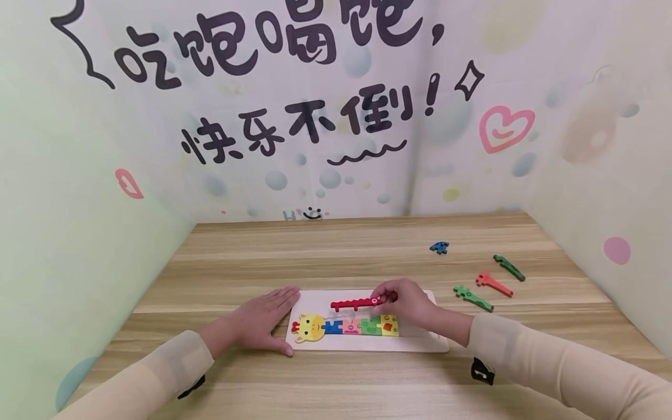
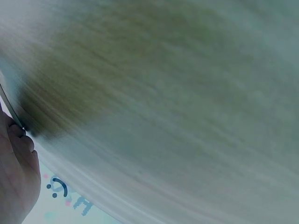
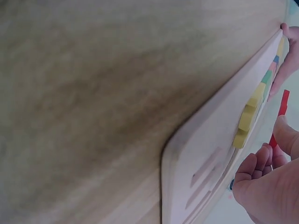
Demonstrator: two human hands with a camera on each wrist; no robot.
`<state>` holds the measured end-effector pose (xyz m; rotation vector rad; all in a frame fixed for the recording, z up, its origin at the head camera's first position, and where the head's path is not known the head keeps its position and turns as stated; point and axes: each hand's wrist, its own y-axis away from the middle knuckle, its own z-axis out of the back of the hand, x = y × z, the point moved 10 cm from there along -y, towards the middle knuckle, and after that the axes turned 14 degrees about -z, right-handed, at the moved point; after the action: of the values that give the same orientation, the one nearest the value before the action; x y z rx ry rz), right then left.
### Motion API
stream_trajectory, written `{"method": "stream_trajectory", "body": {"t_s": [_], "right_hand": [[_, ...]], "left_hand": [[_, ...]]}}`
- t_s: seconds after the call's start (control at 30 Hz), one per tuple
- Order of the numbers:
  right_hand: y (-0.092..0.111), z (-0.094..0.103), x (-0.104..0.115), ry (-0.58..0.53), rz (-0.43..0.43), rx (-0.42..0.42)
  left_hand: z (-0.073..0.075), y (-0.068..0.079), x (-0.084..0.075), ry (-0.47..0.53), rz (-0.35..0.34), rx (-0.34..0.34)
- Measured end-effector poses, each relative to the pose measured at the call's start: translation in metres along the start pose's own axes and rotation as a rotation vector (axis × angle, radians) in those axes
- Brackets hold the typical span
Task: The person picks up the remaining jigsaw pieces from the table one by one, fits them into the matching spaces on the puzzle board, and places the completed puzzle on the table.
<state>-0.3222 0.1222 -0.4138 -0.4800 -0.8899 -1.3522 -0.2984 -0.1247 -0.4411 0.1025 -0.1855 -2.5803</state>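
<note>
A white puzzle board (image 1: 430, 344) lies on the table, with a yellow giraffe head (image 1: 311, 328) at its left end. Blue, pink, green and yellow pieces (image 1: 371, 325) form a row to the right of the head. My left hand (image 1: 262, 321) rests at the board's left end, thumb and fingers spread along the edge. Between thumb and fingers, my right hand (image 1: 404, 303) pinches a long red puzzle piece (image 1: 350, 304) by its right end, above the board's far side. The right wrist view shows the red piece (image 3: 282, 109) raised over the board.
On the table to the right lie a light green piece (image 1: 473, 298), an orange-red piece (image 1: 494, 284) and a dark green piece (image 1: 509, 268). A small blue piece (image 1: 440, 248) sits farther back. A printed cloth wall (image 1: 315, 175) stands behind the table.
</note>
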Motion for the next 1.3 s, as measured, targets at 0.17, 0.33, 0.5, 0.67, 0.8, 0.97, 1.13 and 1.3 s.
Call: {"method": "stream_trajectory", "body": {"t_s": [0.17, 0.33, 0.5, 0.67, 0.8, 0.97, 1.13, 1.3], "right_hand": [[0.002, -0.004, 0.000, -0.008, -0.004, 0.020], [0.003, -0.005, 0.001, -0.014, -0.002, 0.022], [0.004, -0.009, 0.002, -0.002, 0.020, 0.025], [0.005, -0.012, 0.003, 0.019, 0.029, 0.020], [0.005, -0.014, 0.003, 0.013, 0.011, 0.024], [0.005, -0.016, 0.004, 0.013, 0.013, 0.036], [0.005, -0.019, 0.007, 0.018, 0.033, 0.050], [0.006, -0.019, 0.006, 0.022, 0.030, 0.052]], "left_hand": [[0.000, 0.000, 0.000, 0.004, -0.002, -0.002], [0.001, 0.000, -0.001, 0.008, -0.004, -0.003], [0.001, 0.000, -0.001, 0.014, -0.018, -0.007], [0.000, 0.000, -0.001, 0.018, -0.025, -0.010], [0.001, 0.000, 0.000, 0.017, -0.022, -0.007], [0.000, 0.000, 0.000, 0.018, -0.013, -0.001], [-0.001, 0.001, 0.002, 0.021, -0.005, 0.004], [-0.003, 0.000, 0.002, 0.015, -0.010, 0.000]]}}
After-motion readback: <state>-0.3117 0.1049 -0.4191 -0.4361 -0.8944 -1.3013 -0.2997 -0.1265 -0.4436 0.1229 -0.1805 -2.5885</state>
